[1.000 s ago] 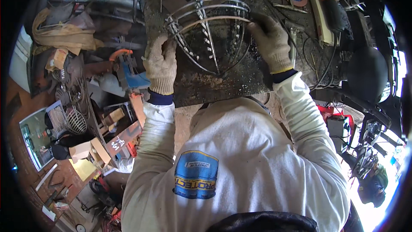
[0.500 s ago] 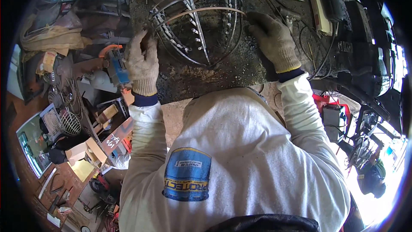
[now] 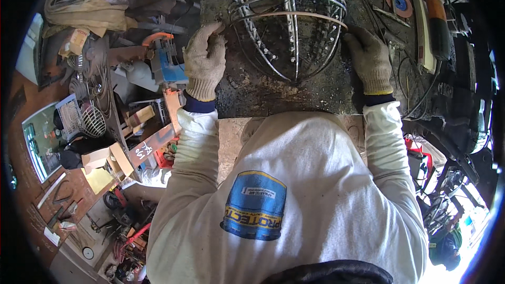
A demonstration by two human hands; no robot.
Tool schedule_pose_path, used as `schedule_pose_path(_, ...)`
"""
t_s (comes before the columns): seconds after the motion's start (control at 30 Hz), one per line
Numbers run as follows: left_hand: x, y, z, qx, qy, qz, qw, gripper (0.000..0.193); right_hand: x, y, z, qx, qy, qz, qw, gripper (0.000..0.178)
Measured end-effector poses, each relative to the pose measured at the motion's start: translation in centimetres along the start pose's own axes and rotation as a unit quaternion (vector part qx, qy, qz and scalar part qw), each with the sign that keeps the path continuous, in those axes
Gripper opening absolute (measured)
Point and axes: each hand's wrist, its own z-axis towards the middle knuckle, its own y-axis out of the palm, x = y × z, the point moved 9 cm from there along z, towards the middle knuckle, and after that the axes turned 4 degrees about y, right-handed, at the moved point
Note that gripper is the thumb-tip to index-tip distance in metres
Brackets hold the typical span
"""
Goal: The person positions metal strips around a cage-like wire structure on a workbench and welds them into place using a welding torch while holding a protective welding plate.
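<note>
A bowl-shaped metal cage [image 3: 292, 31] of bent rods and hoops rests on the dark, grimy workbench [image 3: 252, 97]. Short studs line its ribs, which meet at a point on the near side. A thin copper-coloured hoop [image 3: 310, 14] arcs across its front. My left hand [image 3: 205, 63], in a knitted work glove, has thumb and finger drawn together at the cage's left edge. At the right end of the copper-coloured hoop, the gloved fingers of my right hand [image 3: 371, 60] close on the rim. The fingertips are partly hidden against the dark bench.
An abrasive disc [image 3: 400, 2] and an orange-and-black tool [image 3: 436, 26] lie at the bench's far right, beside cables. Left of the bench are a blue clamp-like tool [image 3: 171, 66], a cloth bundle [image 3: 84, 10] and an opened cardboard box [image 3: 110, 160].
The whole view has shifted, so bench, cage and both hands appear farther right and slightly turned. Both hands stay at the cage's sides, with little movement against it.
</note>
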Motion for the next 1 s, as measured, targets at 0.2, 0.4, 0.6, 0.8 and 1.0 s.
schedule_pose_path(0.2,3.1,1.0,0.9,0.033,0.046,0.072,0.996,0.029,-0.7,-0.1,0.2,0.02,-0.032,-0.02,0.999,0.032)
schedule_pose_path(0.4,3.6,1.4,0.9,0.097,0.078,0.149,0.981,0.019,-0.9,-0.5,0.0,0.045,-0.058,0.0,0.997,0.029)
schedule_pose_path(0.6,3.9,1.1,0.8,0.111,0.113,0.109,0.981,0.015,-1.9,-1.9,0.5,0.074,-0.056,-0.026,0.995,0.028)
schedule_pose_path(0.8,3.8,1.5,0.9,0.1,0.094,0.154,0.979,0.014,-2.5,-1.5,0.6,0.071,-0.054,-0.048,0.995,0.029)
schedule_pose_path(1.0,3.1,1.5,0.6,0.102,0.095,0.133,0.981,0.015,-2.7,-1.4,0.5,0.07,-0.057,-0.045,0.995,0.028)
